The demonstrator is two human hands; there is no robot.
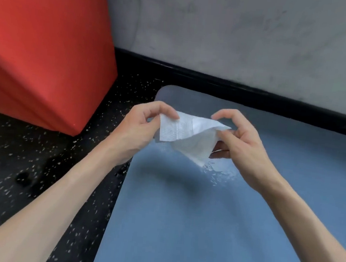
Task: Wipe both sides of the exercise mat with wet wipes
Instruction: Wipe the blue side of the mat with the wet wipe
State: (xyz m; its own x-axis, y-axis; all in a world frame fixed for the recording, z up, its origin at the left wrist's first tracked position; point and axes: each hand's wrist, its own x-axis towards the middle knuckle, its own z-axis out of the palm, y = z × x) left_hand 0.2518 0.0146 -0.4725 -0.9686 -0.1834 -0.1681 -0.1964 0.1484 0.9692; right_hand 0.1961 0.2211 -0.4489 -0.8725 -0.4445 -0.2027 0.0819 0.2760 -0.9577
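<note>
Two bare forearms reach in from the bottom of the view. The left hand (141, 125) and the right hand (238, 141) hold a white wet wipe (190, 136) between them at the centre, above a blue exercise mat (211, 229). The left fingers (165, 109) pinch its corner at 9 o'clock; the right fingers curl around its edge at 3 o'clock. The mat lies flat on a black speckled floor (26, 169). A red padded block (45, 44) sits at 10 o'clock, a grey wall (240, 31) at 12 o'clock.
</note>
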